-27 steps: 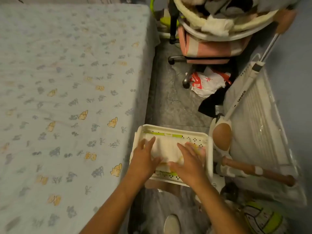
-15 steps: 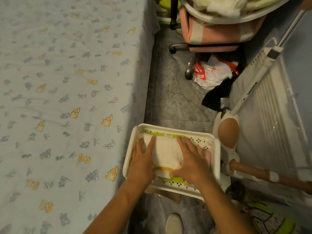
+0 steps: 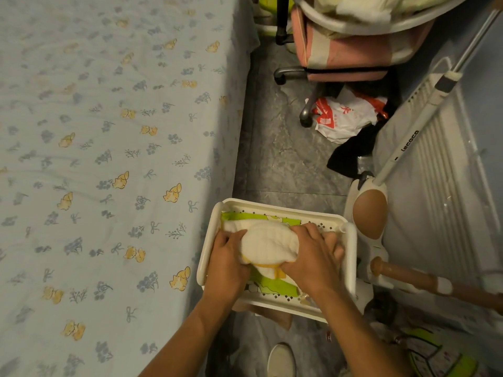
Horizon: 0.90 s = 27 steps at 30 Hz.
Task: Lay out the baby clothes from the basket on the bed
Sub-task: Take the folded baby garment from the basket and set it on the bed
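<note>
A white plastic basket [image 3: 351, 257] stands on the floor beside the bed [image 3: 103, 164], which has a pale blue sheet printed with flowers and yellow animals. Inside the basket lies a folded white baby garment with yellow trim [image 3: 268, 244] on top of green printed cloth [image 3: 275, 285]. My left hand [image 3: 228, 259] grips the garment's left side and my right hand [image 3: 313, 257] grips its right side. The garment bulges upward between both hands.
A pink and white office chair [image 3: 345, 50] piled with laundry stands ahead. A red and white plastic bag [image 3: 343, 118] and dark cloth [image 3: 351, 153] lie on the grey floor. A folded white stroller [image 3: 424, 170] with brown handles crowds the right side.
Both hands went from resting flat on the white garment to closing around its sides, bunching it up. The view has tilted down and drawn closer to the basket.
</note>
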Motion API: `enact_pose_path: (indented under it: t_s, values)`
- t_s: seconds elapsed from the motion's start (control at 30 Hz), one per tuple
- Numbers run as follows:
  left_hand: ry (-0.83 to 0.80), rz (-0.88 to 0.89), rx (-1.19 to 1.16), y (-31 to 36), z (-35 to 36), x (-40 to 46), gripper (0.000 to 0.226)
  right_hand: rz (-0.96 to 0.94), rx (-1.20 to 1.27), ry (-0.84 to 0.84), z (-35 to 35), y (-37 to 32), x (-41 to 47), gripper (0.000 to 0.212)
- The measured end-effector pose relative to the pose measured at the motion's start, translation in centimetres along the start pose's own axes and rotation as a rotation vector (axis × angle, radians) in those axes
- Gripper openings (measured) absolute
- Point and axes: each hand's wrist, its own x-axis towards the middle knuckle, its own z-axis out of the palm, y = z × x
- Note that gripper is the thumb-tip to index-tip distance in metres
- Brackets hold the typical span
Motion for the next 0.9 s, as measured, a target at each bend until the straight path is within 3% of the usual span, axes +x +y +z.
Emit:
enact_pose_path:
  t_s: [0.07, 0.17, 0.3, 0.4, 0.6, 0.9]
  values:
    - [0.043, 0.013, -0.067, 0.8, -0.2, -0.7, 0.044, -0.012, 0.042, 0.026, -0.6, 0.3, -0.1, 0.058]
    - [0.089, 0.039, -0.139, 1.7, -0.5, -1.8, 0.039, -0.045, 0.188, 0.018, -1.5, 0.8, -0.5, 0.060]
    - [0.210, 0.085, -0.036, 2.3, -1.5, -3.2, 0.051, -0.079, 0.328, -0.024, -2.9, 0.7, -0.9, 0.074]
    - [0.257, 0.147, -0.087, 2.5, -2.5, -4.0, 0.053, -0.097, 0.383, -0.068, -4.5, 0.1, -1.3, 0.078]
    - [0.357, 0.256, -0.179, 4.5, -5.4, -5.0, 0.053, -0.147, 0.561, -0.050, -8.2, -1.7, -2.1, 0.070]
    - [0.489, 0.176, -0.200, 3.1, -14.9, -8.2, 0.054, -0.302, 0.559, -0.074, -11.6, -10.4, -4.9, 0.065]
